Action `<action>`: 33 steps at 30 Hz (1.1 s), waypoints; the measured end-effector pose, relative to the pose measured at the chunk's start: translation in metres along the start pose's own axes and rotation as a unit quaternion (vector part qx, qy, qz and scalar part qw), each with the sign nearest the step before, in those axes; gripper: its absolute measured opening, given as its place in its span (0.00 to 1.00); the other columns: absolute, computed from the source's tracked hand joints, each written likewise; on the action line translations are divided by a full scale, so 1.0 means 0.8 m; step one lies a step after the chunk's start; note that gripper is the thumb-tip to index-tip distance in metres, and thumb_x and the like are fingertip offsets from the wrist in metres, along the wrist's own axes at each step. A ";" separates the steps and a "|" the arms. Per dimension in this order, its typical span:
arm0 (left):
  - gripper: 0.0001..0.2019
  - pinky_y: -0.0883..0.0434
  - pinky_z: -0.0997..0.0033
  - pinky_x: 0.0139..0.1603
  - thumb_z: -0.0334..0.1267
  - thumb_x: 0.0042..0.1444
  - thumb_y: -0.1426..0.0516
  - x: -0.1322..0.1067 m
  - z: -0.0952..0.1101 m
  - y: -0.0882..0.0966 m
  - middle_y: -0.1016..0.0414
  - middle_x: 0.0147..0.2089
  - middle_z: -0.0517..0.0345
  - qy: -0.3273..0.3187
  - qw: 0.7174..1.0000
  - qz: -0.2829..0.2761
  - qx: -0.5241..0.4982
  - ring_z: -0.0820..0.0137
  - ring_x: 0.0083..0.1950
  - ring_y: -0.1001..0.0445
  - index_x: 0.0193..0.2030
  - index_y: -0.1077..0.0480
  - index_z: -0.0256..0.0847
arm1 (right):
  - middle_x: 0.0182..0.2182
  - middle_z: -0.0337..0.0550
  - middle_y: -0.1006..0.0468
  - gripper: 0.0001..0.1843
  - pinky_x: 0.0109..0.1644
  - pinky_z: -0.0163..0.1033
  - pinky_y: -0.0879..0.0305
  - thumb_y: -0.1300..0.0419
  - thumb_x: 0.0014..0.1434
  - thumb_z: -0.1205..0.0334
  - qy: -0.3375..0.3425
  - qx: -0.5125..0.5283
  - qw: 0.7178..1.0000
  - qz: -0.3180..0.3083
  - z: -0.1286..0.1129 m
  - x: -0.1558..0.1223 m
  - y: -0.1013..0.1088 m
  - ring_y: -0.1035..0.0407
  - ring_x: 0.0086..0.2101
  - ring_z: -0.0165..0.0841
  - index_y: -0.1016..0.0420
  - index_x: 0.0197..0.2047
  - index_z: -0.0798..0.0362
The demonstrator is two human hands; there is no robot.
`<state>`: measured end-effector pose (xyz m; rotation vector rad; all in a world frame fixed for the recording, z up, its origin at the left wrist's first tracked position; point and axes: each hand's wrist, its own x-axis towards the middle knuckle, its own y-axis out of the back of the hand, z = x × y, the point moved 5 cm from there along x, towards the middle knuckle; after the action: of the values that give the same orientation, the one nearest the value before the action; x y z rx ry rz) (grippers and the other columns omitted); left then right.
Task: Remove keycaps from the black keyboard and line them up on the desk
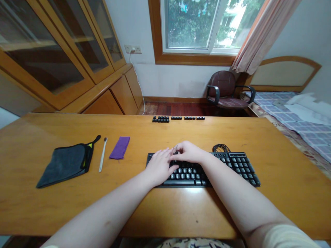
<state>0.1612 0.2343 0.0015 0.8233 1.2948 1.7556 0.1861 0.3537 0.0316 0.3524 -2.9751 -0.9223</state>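
A black keyboard (188, 183) lies on the wooden table in front of me. Across its left part rests my left hand (159, 166), flat with the fingers stretched forward and the thumb out to the right. My right hand (188, 152) reaches over the upper rows, its fingers bent and closed together beside my left fingertips. Whatever they pinch, if anything, is too small and hidden to name. Several loose black keycaps (160, 120) stand in short rows at the table's far edge. The keys under both hands are covered from view.
To the left lie a folded dark grey cloth (66, 161), a white toothbrush (102, 155) and a folded purple cloth (120, 148). The keyboard's coiled cable (221, 148) sits behind it. Beyond the table (129, 210) are a chair (224, 89), cabinets and a bed.
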 end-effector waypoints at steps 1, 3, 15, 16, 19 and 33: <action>0.29 0.46 0.53 0.63 0.51 0.56 0.48 0.000 0.000 -0.001 0.38 0.62 0.47 -0.001 1.000 -0.001 0.003 0.57 0.64 0.42 0.61 0.42 0.39 | 0.25 0.39 0.23 0.15 0.32 0.33 0.39 0.40 0.53 0.53 -0.001 0.003 1.000 0.011 0.002 0.001 0.000 0.33 0.26 0.28 0.23 0.34 0.57; 0.29 0.46 0.52 0.63 0.51 0.56 0.49 0.000 0.000 -0.002 0.39 0.63 0.46 -0.003 1.000 -0.004 0.009 0.57 0.64 0.43 0.61 0.42 0.39 | 0.27 0.40 0.23 0.14 0.34 0.33 0.38 0.40 0.53 0.54 0.004 0.007 1.000 0.017 0.003 0.003 -0.001 0.32 0.28 0.30 0.23 0.34 0.57; 0.28 0.46 0.52 0.62 0.49 0.55 0.46 0.002 0.004 0.006 0.37 0.61 0.45 -0.010 1.000 0.001 -0.027 0.57 0.62 0.41 0.61 0.42 0.40 | 0.28 0.43 0.22 0.18 0.35 0.32 0.41 0.47 0.60 0.51 0.075 -0.113 0.989 0.061 -0.010 0.000 -0.006 0.31 0.29 0.29 0.23 0.32 0.55; 0.29 0.46 0.52 0.62 0.48 0.55 0.46 0.002 0.004 0.006 0.37 0.61 0.45 -0.009 1.000 0.000 -0.028 0.57 0.63 0.41 0.61 0.43 0.41 | 0.28 0.43 0.22 0.18 0.35 0.32 0.41 0.47 0.61 0.52 0.085 -0.122 0.987 0.068 -0.011 0.000 -0.007 0.31 0.29 0.29 0.23 0.32 0.55; 0.28 0.47 0.52 0.62 0.49 0.56 0.47 0.001 0.005 0.006 0.37 0.61 0.46 -0.008 1.000 -0.003 -0.027 0.57 0.63 0.42 0.61 0.42 0.40 | 0.25 0.43 0.23 0.18 0.34 0.33 0.42 0.47 0.60 0.52 0.111 -0.144 0.980 0.077 -0.012 0.000 -0.010 0.33 0.27 0.29 0.24 0.29 0.55; 0.27 0.43 0.53 0.61 0.50 0.56 0.47 0.000 0.000 0.012 0.35 0.60 0.47 -0.008 0.998 0.024 -0.064 0.57 0.61 0.38 0.60 0.40 0.40 | 0.15 0.34 0.40 0.23 0.24 0.32 0.47 0.49 0.57 0.44 0.002 0.152 0.941 0.303 0.035 -0.001 0.039 0.45 0.18 0.26 0.33 0.23 0.55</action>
<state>0.1591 0.2325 0.0103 0.8004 1.1486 1.8452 0.1779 0.3947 0.0261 -0.5410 -2.9103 -0.3943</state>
